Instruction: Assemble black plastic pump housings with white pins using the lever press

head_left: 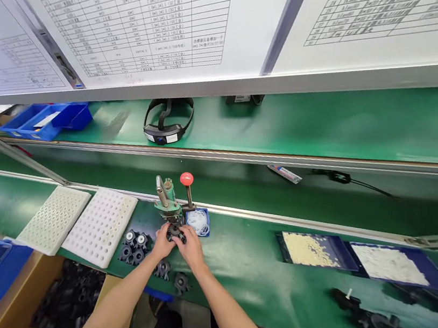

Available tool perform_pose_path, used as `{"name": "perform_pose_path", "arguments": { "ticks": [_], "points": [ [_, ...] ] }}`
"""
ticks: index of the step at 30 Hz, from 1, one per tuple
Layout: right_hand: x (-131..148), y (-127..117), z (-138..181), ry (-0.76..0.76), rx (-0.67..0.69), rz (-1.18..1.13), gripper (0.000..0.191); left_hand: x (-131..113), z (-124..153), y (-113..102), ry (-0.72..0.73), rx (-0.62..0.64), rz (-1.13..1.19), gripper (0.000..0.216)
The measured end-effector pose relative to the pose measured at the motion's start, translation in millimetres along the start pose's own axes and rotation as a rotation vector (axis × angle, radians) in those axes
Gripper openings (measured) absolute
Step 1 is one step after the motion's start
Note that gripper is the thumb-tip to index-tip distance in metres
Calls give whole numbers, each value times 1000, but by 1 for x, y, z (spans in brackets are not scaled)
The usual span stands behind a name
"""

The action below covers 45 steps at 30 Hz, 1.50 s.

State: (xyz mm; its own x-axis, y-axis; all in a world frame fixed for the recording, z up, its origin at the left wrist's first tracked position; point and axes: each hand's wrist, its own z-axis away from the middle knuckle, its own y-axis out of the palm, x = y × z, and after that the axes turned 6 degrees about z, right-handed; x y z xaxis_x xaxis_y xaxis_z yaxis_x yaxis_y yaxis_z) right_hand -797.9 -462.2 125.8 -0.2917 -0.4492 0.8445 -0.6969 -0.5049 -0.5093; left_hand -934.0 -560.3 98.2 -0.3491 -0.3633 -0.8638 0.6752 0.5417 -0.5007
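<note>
Both my hands meet at the base of a small green hand press [168, 206] with a red ball-topped lever [186, 179]. My left hand [162, 242] and my right hand [191, 246] grip a black plastic part [174, 232] from its two sides, under the press head. The fingertips partly cover the part. Left of my hands sits a group of similar black parts [137, 256], two with white rings on top. Two more black parts [181, 283] lie nearer the table's front edge. Behind my right hand stands a blue tray of white rings [198, 222].
Two white perforated boards [100, 226] lie to the left. A cardboard box [17, 293] of black parts stands below the front edge. Trays of yellowish pieces [308, 251] and white pieces [388, 264] sit at right, with black assemblies [383, 325] nearby. A shelf edge [244, 159] crosses above.
</note>
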Motion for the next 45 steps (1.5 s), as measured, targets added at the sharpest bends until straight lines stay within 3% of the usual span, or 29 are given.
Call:
{"name": "perform_pose_path", "arguments": {
  "ticks": [4,7,12,15,16,18,20,21,23,25,28,31,34,39,45],
  "points": [
    [6,4,-9,26,-47,6,26,8,-12,1,-14,-24,-23,43],
    [17,-15,-14,27,-98,-7,34,10,-17,1,-15,-46,-19,48],
    [75,-94,-47,11,-282,-80,58,10,-22,0,-9,-30,9,68],
    [131,-146,-88,-200,-302,-217,82,9,-23,0,-1,-11,35,68],
    [149,-159,-101,-275,-241,-248,83,8,-23,-1,-3,-8,41,67],
    [176,-176,-117,-290,-160,-235,55,7,-23,-1,-11,-7,44,65],
    [191,-182,-115,-253,-239,-148,30,6,-23,-1,-12,-9,45,63],
    [194,-182,-105,-243,-293,-91,30,5,-23,-1,-8,-10,48,62],
    [191,-178,-73,-266,-330,26,37,4,-22,-1,2,-11,60,59],
    [180,-172,-30,-278,-278,108,32,5,-21,1,6,-12,77,57],
    [153,-160,31,-166,-237,198,37,7,-19,3,-1,-22,92,56],
    [125,-144,69,-69,-138,180,43,8,-17,4,1,-36,92,56],
    [93,-122,86,-76,-89,134,46,7,-17,4,8,-42,88,56],
    [43,-88,89,-284,-154,-7,29,9,-17,5,3,-50,84,56],
    [33,-83,88,-338,-119,-20,27,8,-16,6,12,-66,121,54]
  ]
}}
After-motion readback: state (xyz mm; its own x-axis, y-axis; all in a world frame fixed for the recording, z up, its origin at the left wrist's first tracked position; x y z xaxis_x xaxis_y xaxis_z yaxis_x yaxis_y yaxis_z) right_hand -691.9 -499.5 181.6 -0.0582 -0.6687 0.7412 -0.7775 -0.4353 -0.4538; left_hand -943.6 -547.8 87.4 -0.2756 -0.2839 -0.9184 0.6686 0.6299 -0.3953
